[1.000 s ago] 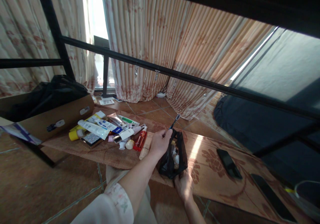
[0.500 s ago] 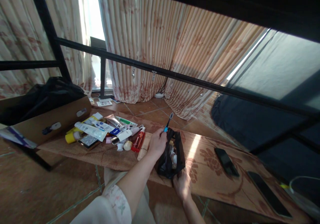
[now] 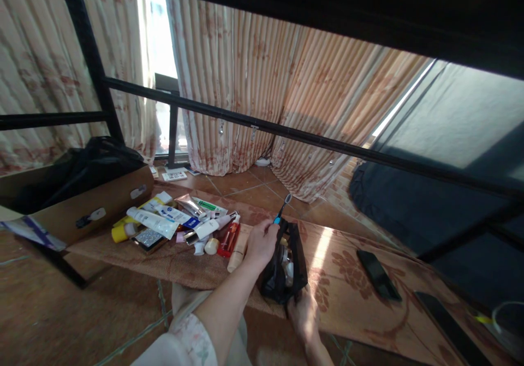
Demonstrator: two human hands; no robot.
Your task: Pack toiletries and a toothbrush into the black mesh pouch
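Observation:
My left hand (image 3: 262,244) is closed around the handle of a toothbrush (image 3: 280,211), blue and dark, its head pointing up and away. That hand is over the left side of a black see-through pouch (image 3: 272,289), which stands open on the cloth. Small items show inside the pouch, too dim to name. At its near right corner my right hand (image 3: 305,312) grips the pouch, fingers partly hidden. Just left of my left hand are a beige tube (image 3: 238,250) and a red pump bottle (image 3: 230,238).
Farther left lies a pile of toiletries, with a white tube (image 3: 153,221) and a glittery compact (image 3: 149,239). A cardboard box (image 3: 110,205) holds a black bag. Two dark phones (image 3: 379,274) lie right on the patterned cloth (image 3: 344,306). A black metal bar (image 3: 303,136) crosses behind.
The view has shifted slightly, so everything sits a little lower in the picture. Both hands keep their holds on the toothbrush and the pouch.

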